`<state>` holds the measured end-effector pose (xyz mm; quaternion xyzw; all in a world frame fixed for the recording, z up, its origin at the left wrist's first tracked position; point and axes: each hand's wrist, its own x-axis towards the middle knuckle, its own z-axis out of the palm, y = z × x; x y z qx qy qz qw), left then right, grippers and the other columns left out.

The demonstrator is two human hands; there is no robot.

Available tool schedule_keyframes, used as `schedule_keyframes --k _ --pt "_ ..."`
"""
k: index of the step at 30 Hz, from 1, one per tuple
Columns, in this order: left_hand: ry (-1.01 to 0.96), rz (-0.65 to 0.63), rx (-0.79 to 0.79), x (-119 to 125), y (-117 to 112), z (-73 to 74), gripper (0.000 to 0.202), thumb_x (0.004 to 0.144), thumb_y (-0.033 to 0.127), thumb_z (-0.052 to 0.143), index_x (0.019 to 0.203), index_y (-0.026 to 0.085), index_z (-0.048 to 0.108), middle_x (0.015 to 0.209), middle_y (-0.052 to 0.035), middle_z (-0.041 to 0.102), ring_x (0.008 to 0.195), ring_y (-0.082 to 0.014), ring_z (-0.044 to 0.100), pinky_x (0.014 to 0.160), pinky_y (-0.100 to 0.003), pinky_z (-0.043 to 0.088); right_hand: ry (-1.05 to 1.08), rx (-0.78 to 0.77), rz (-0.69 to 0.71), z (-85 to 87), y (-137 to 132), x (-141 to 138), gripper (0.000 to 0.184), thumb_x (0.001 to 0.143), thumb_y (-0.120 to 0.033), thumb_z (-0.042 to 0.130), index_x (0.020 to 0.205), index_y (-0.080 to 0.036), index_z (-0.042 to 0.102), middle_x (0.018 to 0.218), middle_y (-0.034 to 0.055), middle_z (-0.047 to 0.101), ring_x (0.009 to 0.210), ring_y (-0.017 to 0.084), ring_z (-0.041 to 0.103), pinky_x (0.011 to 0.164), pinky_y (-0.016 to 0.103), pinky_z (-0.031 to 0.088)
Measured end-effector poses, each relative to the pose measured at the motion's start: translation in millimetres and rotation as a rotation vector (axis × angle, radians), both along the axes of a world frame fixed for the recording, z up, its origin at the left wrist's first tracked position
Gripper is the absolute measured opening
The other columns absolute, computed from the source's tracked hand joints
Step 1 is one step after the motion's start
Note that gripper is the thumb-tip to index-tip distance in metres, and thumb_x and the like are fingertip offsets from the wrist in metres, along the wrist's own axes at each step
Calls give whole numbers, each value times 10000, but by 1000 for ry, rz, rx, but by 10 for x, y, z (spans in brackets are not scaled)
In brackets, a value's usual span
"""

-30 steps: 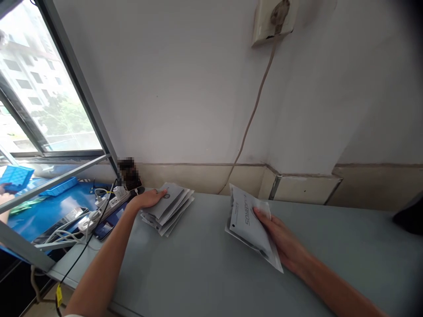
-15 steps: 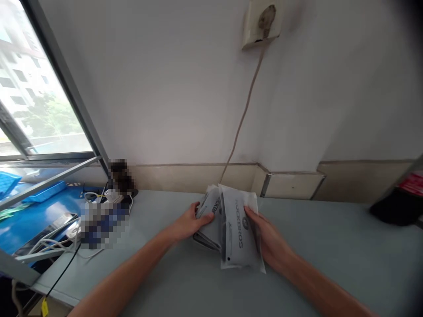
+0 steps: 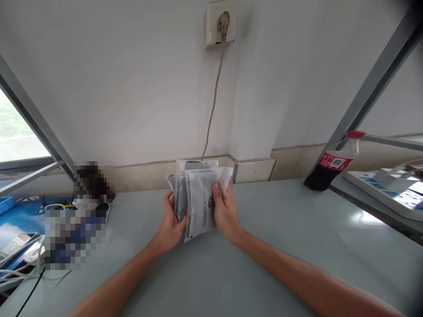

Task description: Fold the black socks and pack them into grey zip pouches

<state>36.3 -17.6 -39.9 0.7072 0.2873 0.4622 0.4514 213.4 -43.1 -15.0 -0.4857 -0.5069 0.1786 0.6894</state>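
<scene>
Several frosted plastic packets (image 3: 199,200) with grey contents and dark "ROCKBROS" print are held together in a loose, fanned bundle above the grey table (image 3: 264,273). My left hand (image 3: 172,226) is closed around the left side of the bundle, thumb toward me. On the right, my right hand (image 3: 226,209) grips the front packet, its thumb pressed on the printed face and its other fingers behind. The packets stand tilted, their upper edges toward the wall. How many lie behind the front one is partly hidden.
A cola bottle (image 3: 335,160) with a red cap stands at the back right, near a metal frame post and a white power strip (image 3: 390,193). Cables (image 3: 21,273) and a blue surface lie at left. A cord (image 3: 213,105) hangs from the wall socket (image 3: 220,24).
The view has turned right, bringing the whole bottle into sight. My hands have drawn the two groups of packets closer together and raised them more upright.
</scene>
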Motion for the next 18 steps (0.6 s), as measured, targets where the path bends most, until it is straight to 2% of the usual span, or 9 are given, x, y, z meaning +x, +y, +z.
schedule_keyframes --k 4,5,7,9,11,13,15,16,18 --pt "41 5 42 -40 -31 -56 684 1016 595 463 1516 293 105 1527 -156 385 1405 -288 440 1184 -495 344 -49 48 -28 -85 45 -58 350 1069 -491 357 1240 -285 583 1296 94 526 1303 261 469 1160 487 376" --pt "51 -13 53 -46 -36 -67 733 995 646 461 1526 285 106 1554 -163 349 1446 -301 390 1203 -502 316 -51 46 -30 -126 51 -64 343 1072 -483 350 1248 -286 569 1282 92 522 1290 258 476 1168 494 364" --pt "103 -17 85 -47 -45 -82 943 873 705 628 1533 263 120 1578 -178 309 1480 -343 333 1209 -513 306 -50 36 -31 -202 54 -71 333 1075 -479 337 1249 -289 548 1246 87 519 1251 256 500 1165 502 366" --pt "191 45 100 -34 -51 -86 1081 736 624 820 1511 244 169 1526 -185 374 1429 -373 399 1163 -531 369 -50 25 -21 -257 53 -63 335 1070 -497 336 1253 -292 528 1224 87 526 1209 261 528 1128 500 410" --pt "252 126 84 -20 -54 -83 979 736 500 857 1457 239 249 1423 -161 479 1331 -356 504 1097 -529 438 -47 23 8 -282 60 -23 374 1050 -547 374 1302 -290 477 1244 97 535 1174 266 559 1070 487 467" --pt "232 163 97 -18 -51 -80 831 782 423 825 1401 245 300 1352 -136 532 1273 -329 549 1066 -515 467 -48 35 49 -284 87 60 570 978 -645 488 1402 -280 375 1332 122 525 1196 276 572 1035 465 502" --pt "184 148 123 -31 -40 -80 811 779 378 823 1385 256 297 1355 -131 536 1276 -314 549 1067 -494 477 -64 33 163 -275 132 172 843 867 -748 591 1489 -268 286 1426 144 509 1277 297 555 1054 458 501" --pt "165 129 124 -41 -32 -81 835 771 363 828 1394 260 282 1367 -135 531 1284 -309 545 1066 -482 482 -79 19 251 -271 157 229 922 820 -793 610 1503 -259 298 1434 149 531 1299 310 555 1062 462 501" --pt "149 71 88 -57 -10 -87 881 771 350 830 1425 267 246 1395 -144 519 1294 -300 542 1047 -457 507 -112 -20 424 -275 203 322 941 777 -856 583 1470 -244 410 1366 146 626 1275 332 596 1048 478 518"
